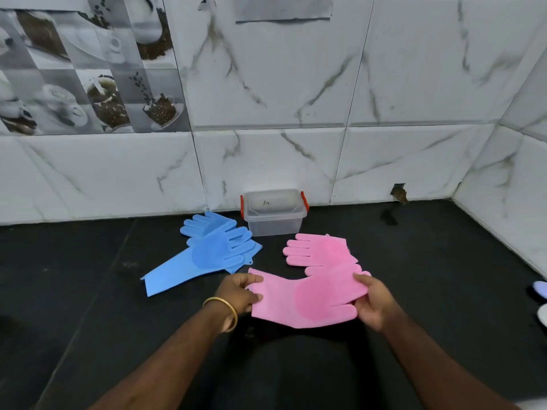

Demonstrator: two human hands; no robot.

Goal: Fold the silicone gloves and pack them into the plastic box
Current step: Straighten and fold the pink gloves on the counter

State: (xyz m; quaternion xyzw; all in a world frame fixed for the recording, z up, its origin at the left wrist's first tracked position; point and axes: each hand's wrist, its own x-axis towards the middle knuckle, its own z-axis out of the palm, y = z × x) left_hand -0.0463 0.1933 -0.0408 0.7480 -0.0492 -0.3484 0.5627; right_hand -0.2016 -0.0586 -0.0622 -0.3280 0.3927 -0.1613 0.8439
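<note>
I hold a pink silicone glove spread flat just above the black counter. My left hand pinches its cuff end, and my right hand grips its finger end. A second pink glove lies flat behind it, fingers pointing left. Two blue gloves lie overlapped to the left. The clear plastic box with red clips stands against the wall, its lid on.
The black counter meets white marble-look wall tiles at the back and right. A small hole in the wall sits at the back right. Pale objects peek in at the right edge.
</note>
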